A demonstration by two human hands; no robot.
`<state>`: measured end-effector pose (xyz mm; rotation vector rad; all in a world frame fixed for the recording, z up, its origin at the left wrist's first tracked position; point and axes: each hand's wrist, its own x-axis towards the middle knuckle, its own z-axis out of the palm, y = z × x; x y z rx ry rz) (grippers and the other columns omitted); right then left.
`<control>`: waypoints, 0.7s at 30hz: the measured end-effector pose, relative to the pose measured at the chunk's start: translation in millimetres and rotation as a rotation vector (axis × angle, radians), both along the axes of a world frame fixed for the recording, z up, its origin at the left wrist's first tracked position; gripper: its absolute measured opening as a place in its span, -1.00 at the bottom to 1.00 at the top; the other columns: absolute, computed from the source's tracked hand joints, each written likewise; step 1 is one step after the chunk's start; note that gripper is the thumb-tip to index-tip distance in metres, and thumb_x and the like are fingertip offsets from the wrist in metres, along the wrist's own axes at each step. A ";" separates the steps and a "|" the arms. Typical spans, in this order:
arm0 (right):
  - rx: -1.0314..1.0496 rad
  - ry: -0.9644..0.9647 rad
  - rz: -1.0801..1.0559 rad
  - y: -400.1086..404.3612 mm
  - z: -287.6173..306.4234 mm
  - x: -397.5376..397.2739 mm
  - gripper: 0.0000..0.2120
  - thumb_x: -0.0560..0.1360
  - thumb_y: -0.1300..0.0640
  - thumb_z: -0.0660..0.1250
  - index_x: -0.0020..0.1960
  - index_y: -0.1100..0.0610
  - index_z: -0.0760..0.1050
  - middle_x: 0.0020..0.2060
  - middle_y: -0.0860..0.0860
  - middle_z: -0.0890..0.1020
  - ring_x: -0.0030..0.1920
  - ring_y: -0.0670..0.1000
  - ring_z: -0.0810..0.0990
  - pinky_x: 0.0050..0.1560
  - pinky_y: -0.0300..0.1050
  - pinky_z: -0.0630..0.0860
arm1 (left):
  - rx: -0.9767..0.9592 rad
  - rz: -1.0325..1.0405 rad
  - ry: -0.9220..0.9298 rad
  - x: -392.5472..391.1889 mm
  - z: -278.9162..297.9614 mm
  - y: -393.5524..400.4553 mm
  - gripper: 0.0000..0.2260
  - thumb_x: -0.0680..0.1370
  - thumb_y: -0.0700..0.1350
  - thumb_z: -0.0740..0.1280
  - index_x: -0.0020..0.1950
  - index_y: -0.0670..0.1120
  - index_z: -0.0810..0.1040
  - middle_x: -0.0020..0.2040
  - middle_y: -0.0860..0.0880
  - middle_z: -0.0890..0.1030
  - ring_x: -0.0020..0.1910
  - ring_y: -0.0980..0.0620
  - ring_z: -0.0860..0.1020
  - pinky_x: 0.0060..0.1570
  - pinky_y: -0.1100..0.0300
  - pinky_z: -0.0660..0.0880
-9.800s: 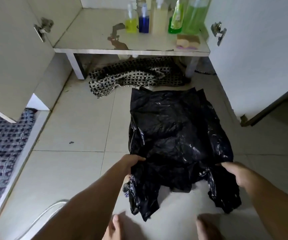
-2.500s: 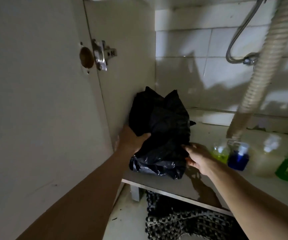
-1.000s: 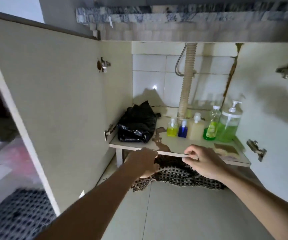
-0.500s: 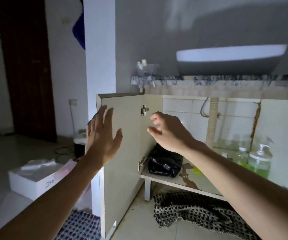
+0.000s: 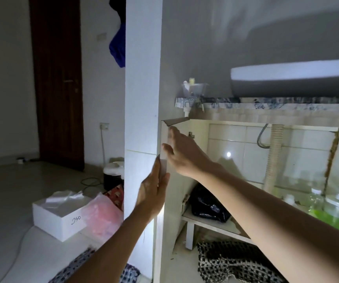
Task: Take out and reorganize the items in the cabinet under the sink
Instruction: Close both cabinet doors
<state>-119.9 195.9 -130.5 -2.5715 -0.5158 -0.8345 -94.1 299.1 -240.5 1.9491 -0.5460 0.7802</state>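
Both hands are up at the left cabinet door point(image 5: 165, 160), which stands open and is seen almost edge-on. The left hand point(image 5: 153, 190) is flat and open, palm pressed against the door's outer face with the fingers pointing to twelve o'clock. The right hand point(image 5: 182, 152) is also open, fingers spread and reaching to ten o'clock, touching the door's inner face near its top corner; neither hand grips anything.

Inside the cabinet, the black bag point(image 5: 208, 205) sits bunched at the left end of the shelf point(image 5: 213, 225), just beside the door hinge. At three o'clock from it, past the ribbed drain hose point(image 5: 274, 158), stand clear bottles with green liquid point(image 5: 327, 209), partly hidden by the right forearm. A checked cloth point(image 5: 236, 262) lies crumpled on the floor beneath the shelf. Above, the basin point(image 5: 295, 78) rests on the tabletop point(image 5: 266, 102). At nine o'clock, a white box point(image 5: 60, 219) sits on the floor.
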 end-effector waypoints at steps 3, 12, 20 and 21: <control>0.055 -0.063 -0.018 -16.9 -4.9 1.4 -0.68 0.62 0.11 0.11 0.31 0.22 0.23 -0.05 0.08 0.52 0.06 0.14 0.56 -0.04 -0.04 0.43 | 0.038 -0.054 -0.013 -4.4 -0.6 -23.1 -0.47 0.59 0.15 0.01 0.55 0.14 -0.01 0.04 -0.30 0.59 -0.15 -0.04 0.62 -0.21 -0.01 0.55; 0.156 -0.144 -0.177 -116.2 -12.8 -9.9 -0.72 0.61 0.07 0.15 0.20 0.24 0.40 -0.07 0.14 0.63 -0.11 0.16 0.62 -0.13 -0.04 0.53 | 0.175 -0.184 -0.059 -8.2 7.1 -115.6 -0.45 0.64 0.12 0.03 0.53 0.19 -0.20 0.57 0.16 -0.02 0.50 0.02 0.22 0.42 -0.05 0.29; 0.301 -0.332 -0.301 -223.3 -21.5 19.1 -0.78 0.61 0.08 0.16 0.04 0.19 0.52 -0.20 -0.03 0.58 -0.24 -0.03 0.54 -0.28 -0.25 0.38 | 0.369 -0.222 -0.139 48.3 -10.3 -210.9 -0.29 0.60 0.13 0.18 0.54 0.12 -0.27 0.56 0.08 -0.26 0.56 0.00 -0.09 0.48 -0.06 0.17; 0.302 -0.348 -0.310 -234.8 -22.4 24.4 -0.77 0.61 0.09 0.17 0.04 0.21 0.52 -0.20 -0.01 0.59 -0.24 -0.01 0.55 -0.24 -0.20 0.43 | 0.423 -0.204 -0.146 57.9 -16.5 -219.4 -0.26 0.58 0.17 0.19 0.53 0.12 -0.28 0.55 0.07 -0.29 0.56 0.00 -0.14 0.49 -0.09 0.13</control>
